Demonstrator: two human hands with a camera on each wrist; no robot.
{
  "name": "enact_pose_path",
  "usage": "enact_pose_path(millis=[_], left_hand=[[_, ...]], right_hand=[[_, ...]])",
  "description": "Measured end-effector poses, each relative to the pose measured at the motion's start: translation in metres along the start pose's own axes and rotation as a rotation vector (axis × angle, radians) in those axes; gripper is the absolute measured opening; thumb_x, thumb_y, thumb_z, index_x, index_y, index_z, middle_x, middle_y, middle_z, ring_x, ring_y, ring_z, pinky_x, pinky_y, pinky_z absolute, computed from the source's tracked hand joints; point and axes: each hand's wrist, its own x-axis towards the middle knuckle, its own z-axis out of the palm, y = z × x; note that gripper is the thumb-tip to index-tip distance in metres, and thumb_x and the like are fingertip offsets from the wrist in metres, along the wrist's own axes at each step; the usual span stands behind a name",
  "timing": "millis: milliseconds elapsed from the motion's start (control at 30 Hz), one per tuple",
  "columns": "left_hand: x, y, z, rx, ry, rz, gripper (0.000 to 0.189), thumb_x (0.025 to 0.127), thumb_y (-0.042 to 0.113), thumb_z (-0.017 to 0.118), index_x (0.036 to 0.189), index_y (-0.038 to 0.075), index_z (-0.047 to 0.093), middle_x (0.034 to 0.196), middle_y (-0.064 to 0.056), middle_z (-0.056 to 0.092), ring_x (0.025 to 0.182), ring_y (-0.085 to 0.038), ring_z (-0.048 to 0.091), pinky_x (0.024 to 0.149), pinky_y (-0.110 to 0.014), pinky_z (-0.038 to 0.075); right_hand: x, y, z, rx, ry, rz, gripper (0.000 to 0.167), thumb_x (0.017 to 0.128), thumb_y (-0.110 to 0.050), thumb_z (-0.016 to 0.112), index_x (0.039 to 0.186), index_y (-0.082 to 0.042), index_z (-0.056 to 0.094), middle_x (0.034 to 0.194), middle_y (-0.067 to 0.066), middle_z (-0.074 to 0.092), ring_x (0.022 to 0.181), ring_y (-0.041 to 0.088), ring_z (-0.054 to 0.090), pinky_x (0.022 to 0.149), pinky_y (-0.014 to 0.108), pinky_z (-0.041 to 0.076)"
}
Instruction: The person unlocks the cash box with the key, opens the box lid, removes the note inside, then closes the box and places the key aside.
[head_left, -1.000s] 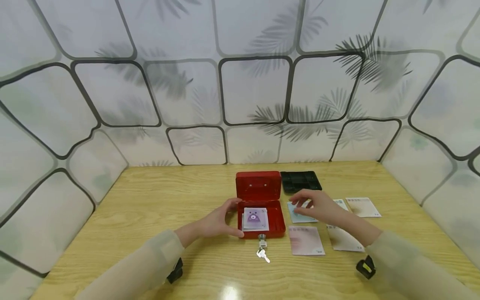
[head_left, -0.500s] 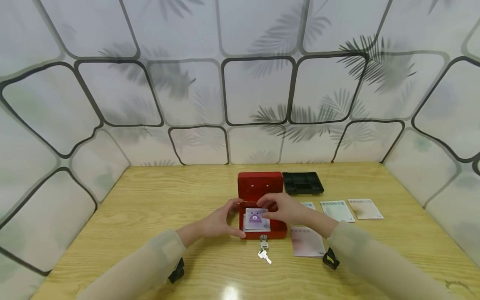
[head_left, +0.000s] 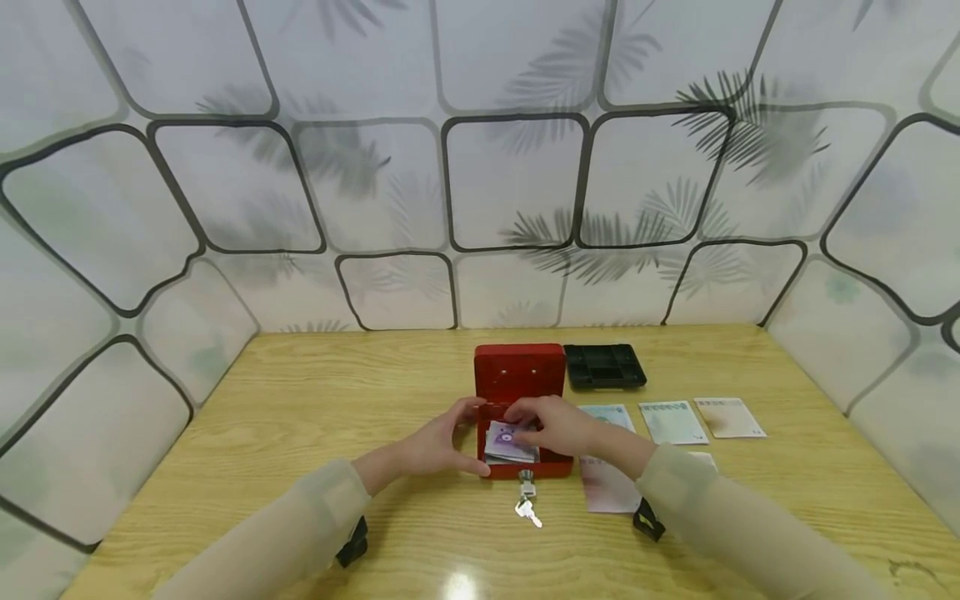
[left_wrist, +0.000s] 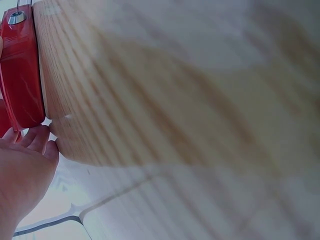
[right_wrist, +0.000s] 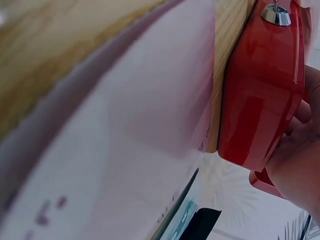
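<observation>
A red cash box (head_left: 519,377) stands with its lid up, a small key set (head_left: 528,510) hanging from the lock at its front. My left hand (head_left: 438,443) holds the box's left side, thumb at the front corner and fingers at the back corner. Inside lies a small pile of paper notes, topped by a purple note (head_left: 498,438) with a monster figure. My right hand (head_left: 558,427) reaches in over the right wall and pinches the purple note, which sits askew on the pile. In the right wrist view its fingertips are hidden behind the red box wall (right_wrist: 257,95).
Behind the box, to the right, lies a black compartment tray (head_left: 606,367). Several paper notes are spread on the right: a blue one (head_left: 611,414), a pale green one (head_left: 673,422), a beige one (head_left: 731,417) and a pinkish one (head_left: 606,487). A patterned wall encloses the table.
My right hand has moved left from above the blue note into the box. The purple note has turned and shifted under its fingers. My left hand stays on the box.
</observation>
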Motion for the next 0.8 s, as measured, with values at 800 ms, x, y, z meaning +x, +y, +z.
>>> enact_pose_path(millis=[800], left_hand=[[-0.0002, 0.0006, 0.0005, -0.001, 0.002, 0.002, 0.089, 0.077, 0.025, 0.084, 0.146, 0.012, 0.029, 0.142, -0.011, 0.044, 0.133, -0.030, 0.038, 0.112, -0.050, 0.024]], right_hand=[[-0.0019, -0.0036, 0.0103, -0.170, 0.049, 0.009, 0.032, 0.084, -0.013, 0.077, 0.113, -0.009, 0.066, 0.104, -0.002, 0.066, 0.098, 0.017, 0.058, 0.090, 0.040, 0.049]])
